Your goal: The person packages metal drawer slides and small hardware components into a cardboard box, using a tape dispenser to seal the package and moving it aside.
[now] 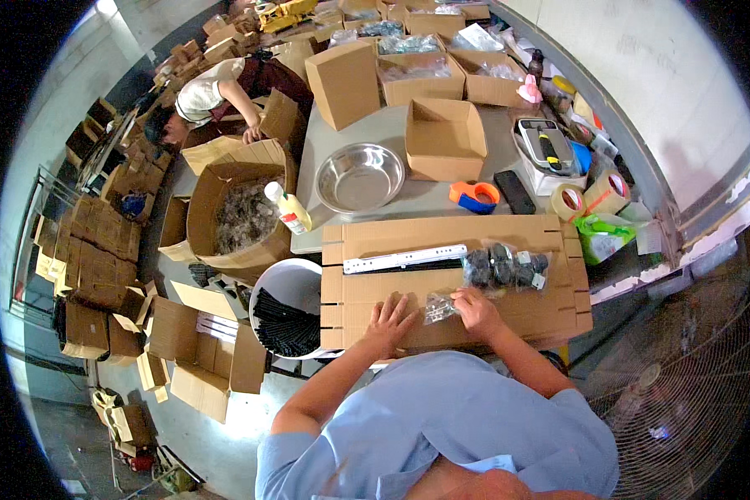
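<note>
The left hand [389, 317] lies flat, fingers spread on the flattened cardboard box [450, 279], while the right hand [473, 310] pinches a small clear bag [438, 308] just beside its fingertips.

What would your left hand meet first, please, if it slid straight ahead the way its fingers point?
Probably the white metal rail lying across the flattened cardboard; the left hand rests flat, fingers pointing up the sheet toward it.

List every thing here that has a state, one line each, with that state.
Left hand: open, flat on the cardboard sheet.
Right hand: fingers pinching a small clear bag.
Steel bowl: upright, looks empty.
Small box: flaps open, looks empty.
Big carton: open, filled with clear bags.
White bucket: holds black strips.
Squeeze bottle: capped, leaning on the carton.
</note>
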The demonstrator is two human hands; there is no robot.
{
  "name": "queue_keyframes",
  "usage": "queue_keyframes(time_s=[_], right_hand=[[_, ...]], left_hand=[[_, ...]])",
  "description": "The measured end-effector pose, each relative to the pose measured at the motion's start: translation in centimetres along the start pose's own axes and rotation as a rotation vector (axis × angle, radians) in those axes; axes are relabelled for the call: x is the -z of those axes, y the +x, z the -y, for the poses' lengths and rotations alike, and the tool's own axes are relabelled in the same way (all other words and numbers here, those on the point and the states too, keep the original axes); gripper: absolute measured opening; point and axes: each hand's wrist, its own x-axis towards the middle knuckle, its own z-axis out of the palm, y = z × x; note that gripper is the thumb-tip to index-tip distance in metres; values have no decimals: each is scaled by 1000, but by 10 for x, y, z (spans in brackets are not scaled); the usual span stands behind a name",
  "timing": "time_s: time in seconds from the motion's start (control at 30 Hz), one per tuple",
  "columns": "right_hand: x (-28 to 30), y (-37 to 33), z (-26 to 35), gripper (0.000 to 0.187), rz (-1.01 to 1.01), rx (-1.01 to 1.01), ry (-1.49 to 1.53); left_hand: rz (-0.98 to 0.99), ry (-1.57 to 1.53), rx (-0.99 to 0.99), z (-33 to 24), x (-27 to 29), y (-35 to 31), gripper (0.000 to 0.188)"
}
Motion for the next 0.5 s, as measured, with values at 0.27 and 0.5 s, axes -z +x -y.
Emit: queue_keyframes(time_s=[0.27, 0.5], right_hand=[[17, -20, 33, 32, 259, -58, -124], [11, -19, 25, 59, 189, -110, -53]], left_hand=[[122, 68, 11, -5, 16, 2, 110], [282, -68, -184, 14, 45, 29, 88]])
